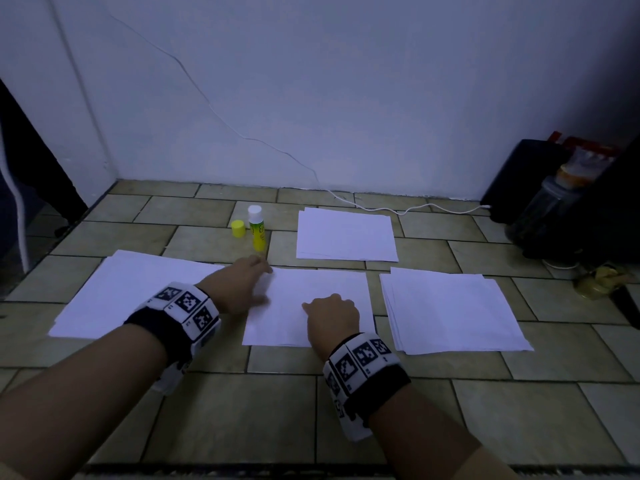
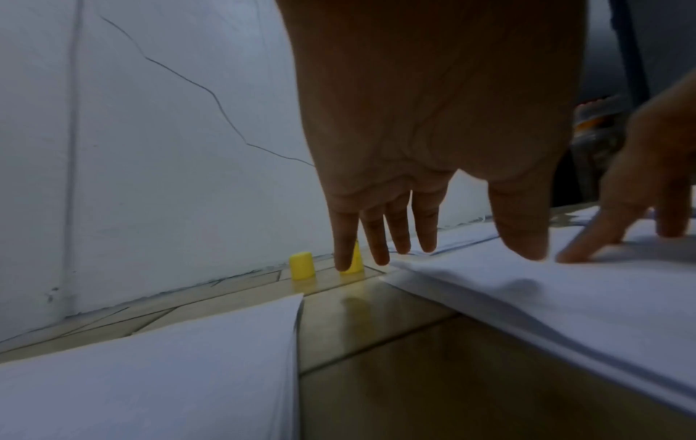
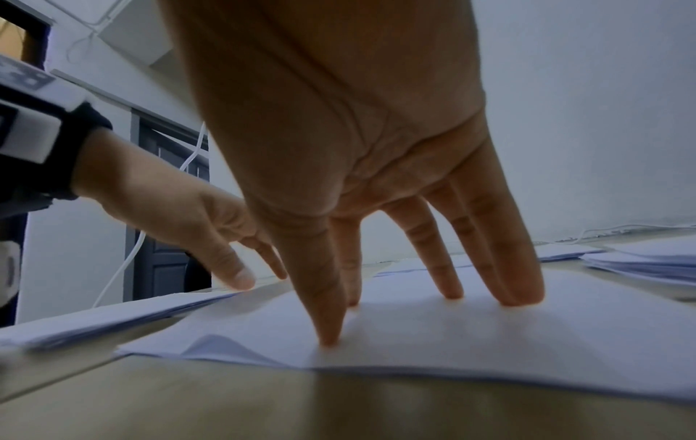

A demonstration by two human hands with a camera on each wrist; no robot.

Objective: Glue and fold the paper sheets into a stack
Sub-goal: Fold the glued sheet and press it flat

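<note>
Head view, left to right: left hand (image 1: 242, 289) is laid flat-fingered on the folded white paper sheet's (image 1: 332, 289) left edge; right hand (image 1: 332, 315) presses it mid-floor with straight fingertips, nothing gripped. Paper is judged thin, limp, slippery on tile; best pinned flat, lifted by an edge.

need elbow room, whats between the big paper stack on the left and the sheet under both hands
Head view: only bare floor tile between the left paper stack and the middle sheet, partly covered by the left hand.
</note>
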